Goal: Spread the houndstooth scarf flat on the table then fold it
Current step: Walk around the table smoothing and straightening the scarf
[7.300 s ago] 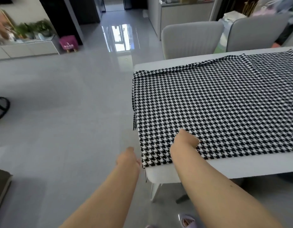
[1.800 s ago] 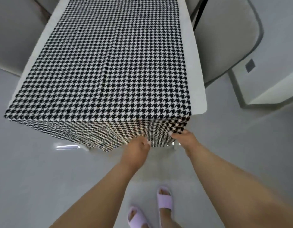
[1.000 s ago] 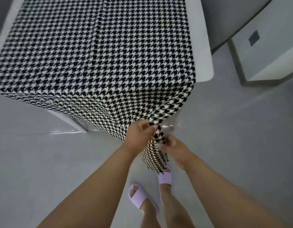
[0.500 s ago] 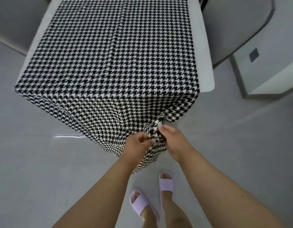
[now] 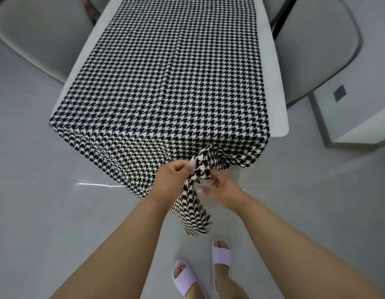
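Observation:
The black-and-white houndstooth scarf (image 5: 170, 83) lies along the white table (image 5: 275, 87) and hangs over its near end. Below that end, my left hand (image 5: 172, 175) grips a bunched corner of the hanging cloth. My right hand (image 5: 221, 186) sits just right of it, fingers curled and touching the same bunch from below. A fringed tail of the scarf dangles under both hands, above the floor.
Grey chairs stand at the table's left (image 5: 40, 33) and right (image 5: 317, 46). A white cabinet (image 5: 355, 113) is on the right. My feet in lilac slippers (image 5: 221, 253) stand on the glossy grey floor below the hands.
The hanging end has been gathered into a bunch between my hands and lifted a little. The view has tilted up, showing more of the table.

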{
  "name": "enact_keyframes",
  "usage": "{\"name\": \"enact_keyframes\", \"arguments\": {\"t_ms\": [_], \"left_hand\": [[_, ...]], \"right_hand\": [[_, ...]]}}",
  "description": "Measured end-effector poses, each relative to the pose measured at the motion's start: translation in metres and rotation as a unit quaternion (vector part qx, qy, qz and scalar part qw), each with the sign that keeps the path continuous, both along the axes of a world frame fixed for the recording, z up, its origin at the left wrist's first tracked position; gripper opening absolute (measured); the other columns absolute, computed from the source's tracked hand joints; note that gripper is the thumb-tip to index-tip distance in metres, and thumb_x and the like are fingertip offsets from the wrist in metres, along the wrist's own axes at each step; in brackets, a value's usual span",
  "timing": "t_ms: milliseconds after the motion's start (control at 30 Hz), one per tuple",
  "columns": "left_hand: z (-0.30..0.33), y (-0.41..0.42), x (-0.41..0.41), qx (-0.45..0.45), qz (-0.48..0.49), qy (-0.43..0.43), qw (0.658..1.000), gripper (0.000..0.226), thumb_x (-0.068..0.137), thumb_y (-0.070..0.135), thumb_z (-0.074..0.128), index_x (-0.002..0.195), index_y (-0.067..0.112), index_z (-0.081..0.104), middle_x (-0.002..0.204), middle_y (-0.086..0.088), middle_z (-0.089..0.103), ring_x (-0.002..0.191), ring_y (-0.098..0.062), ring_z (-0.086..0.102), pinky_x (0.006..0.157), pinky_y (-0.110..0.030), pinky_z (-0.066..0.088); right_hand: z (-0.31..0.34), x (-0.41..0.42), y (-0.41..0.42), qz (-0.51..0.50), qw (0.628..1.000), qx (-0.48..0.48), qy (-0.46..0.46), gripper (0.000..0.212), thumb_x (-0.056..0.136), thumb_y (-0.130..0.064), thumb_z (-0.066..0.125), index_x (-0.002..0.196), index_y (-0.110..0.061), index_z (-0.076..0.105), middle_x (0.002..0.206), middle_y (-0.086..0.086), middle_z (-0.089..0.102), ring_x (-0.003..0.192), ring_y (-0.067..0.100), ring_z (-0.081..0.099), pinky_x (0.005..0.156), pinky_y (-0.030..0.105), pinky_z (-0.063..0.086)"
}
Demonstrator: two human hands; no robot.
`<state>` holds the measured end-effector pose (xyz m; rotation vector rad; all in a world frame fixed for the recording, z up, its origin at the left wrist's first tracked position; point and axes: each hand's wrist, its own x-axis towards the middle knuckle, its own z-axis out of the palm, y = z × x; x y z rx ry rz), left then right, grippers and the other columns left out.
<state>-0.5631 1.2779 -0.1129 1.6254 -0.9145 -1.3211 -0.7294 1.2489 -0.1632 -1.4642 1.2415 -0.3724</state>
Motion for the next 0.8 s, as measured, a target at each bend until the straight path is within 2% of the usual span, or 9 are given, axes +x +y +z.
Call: {"name": "enact_keyframes", "arguments": {"t_ms": [100, 167, 233, 333, 400, 467, 567, 667, 800], "left_hand": [[0.005, 0.001, 0.002, -0.011, 0.006, 0.013, 1.000, 0.072, 0.071, 0.065, 0.068, 0.093, -0.003, 0.065, 0.085, -0.010, 0.062, 0.076, -0.024, 0.052, 0.077, -0.039, 0.044], [0.005, 0.000, 0.006, -0.012, 0.014, 0.020, 1.000, 0.078, 0.067, 0.070, 0.068, 0.090, -0.004, 0.063, 0.083, -0.010, 0.058, 0.078, -0.021, 0.048, 0.074, -0.040, 0.042], [0.006, -0.002, 0.009, -0.018, 0.024, 0.022, 0.999, 0.064, 0.074, 0.061, 0.068, 0.086, -0.002, 0.065, 0.081, -0.010, 0.057, 0.076, -0.022, 0.047, 0.073, -0.041, 0.046], [0.005, -0.004, 0.015, -0.006, 0.059, 0.031, 0.998, 0.056, 0.074, 0.056, 0.064, 0.088, 0.002, 0.067, 0.084, -0.008, 0.055, 0.080, -0.021, 0.048, 0.083, -0.046, 0.051], [0.002, -0.004, 0.021, 0.005, 0.087, 0.042, 0.995, 0.058, 0.072, 0.058, 0.065, 0.088, 0.003, 0.068, 0.086, -0.007, 0.056, 0.080, -0.022, 0.048, 0.080, -0.042, 0.047], [0.000, -0.004, 0.027, 0.019, 0.115, 0.046, 0.992, 0.045, 0.080, 0.051, 0.064, 0.090, 0.008, 0.071, 0.087, -0.008, 0.066, 0.080, -0.022, 0.057, 0.082, -0.038, 0.048], [-0.009, 0.001, 0.033, 0.053, 0.145, 0.001, 0.988, 0.033, 0.094, 0.042, 0.054, 0.093, 0.011, 0.067, 0.088, -0.004, 0.066, 0.081, -0.021, 0.057, 0.082, -0.035, 0.047], [-0.021, 0.011, 0.034, 0.118, 0.191, 0.006, 0.974, 0.024, 0.099, 0.040, 0.048, 0.086, 0.022, 0.057, 0.091, -0.005, 0.056, 0.085, -0.019, 0.050, 0.084, -0.036, 0.045], [-0.038, 0.035, 0.031, 0.241, 0.248, 0.107, 0.932, 0.033, 0.100, 0.037, 0.047, 0.108, 0.007, 0.057, 0.088, -0.008, 0.056, 0.077, -0.020, 0.053, 0.078, -0.037, 0.049]], "right_hand": [[-0.009, 0.009, -0.003, 0.025, 0.998, -0.005, 0.052, 0.059, 0.064, -0.052, 0.075, 0.115, -0.025, 0.064, 0.119, 0.003, 0.048, 0.109, 0.021, 0.051, 0.098, 0.038, 0.046], [-0.012, 0.012, -0.004, 0.040, 0.996, -0.006, 0.081, 0.050, 0.066, -0.056, 0.072, 0.109, -0.032, 0.065, 0.123, 0.001, 0.047, 0.115, 0.020, 0.047, 0.102, 0.036, 0.042], [-0.013, 0.012, -0.006, 0.058, 0.994, -0.024, 0.094, 0.029, 0.080, -0.038, 0.073, 0.106, -0.027, 0.068, 0.125, 0.003, 0.047, 0.117, 0.018, 0.042, 0.101, 0.028, 0.035], [-0.007, 0.016, -0.007, 0.049, 0.998, -0.011, 0.042, 0.002, 0.089, -0.026, 0.066, 0.090, -0.027, 0.067, 0.110, -0.001, 0.055, 0.109, 0.016, 0.049, 0.097, 0.030, 0.039], [0.004, 0.022, -0.006, 0.027, 0.999, 0.023, 0.009, 0.007, 0.091, -0.037, 0.057, 0.093, -0.032, 0.062, 0.105, -0.005, 0.062, 0.105, 0.014, 0.056, 0.095, 0.035, 0.044], [0.017, 0.026, -0.003, 0.007, 0.999, 0.039, -0.007, 0.014, 0.098, -0.035, 0.046, 0.100, -0.025, 0.055, 0.095, -0.005, 0.061, 0.092, 0.012, 0.056, 0.086, 0.033, 0.046], [0.033, 0.038, 0.004, -0.027, 1.000, -0.015, 0.000, 0.019, 0.103, -0.027, 0.036, 0.086, -0.020, 0.040, 0.071, -0.005, 0.037, 0.066, 0.009, 0.036, 0.064, 0.031, 0.033], [0.042, 0.053, 0.004, -0.084, 0.994, -0.076, -0.003, 0.018, 0.102, -0.028, 0.038, 0.089, -0.016, 0.040, 0.067, -0.006, 0.035, 0.059, 0.008, 0.033, 0.058, 0.029, 0.030], [0.065, 0.068, -0.004, -0.136, 0.988, -0.050, -0.052, 0.013, 0.096, -0.033, 0.052, 0.094, -0.023, 0.044, 0.069, -0.012, 0.041, 0.056, 0.000, 0.036, 0.054, 0.021, 0.033]]}}
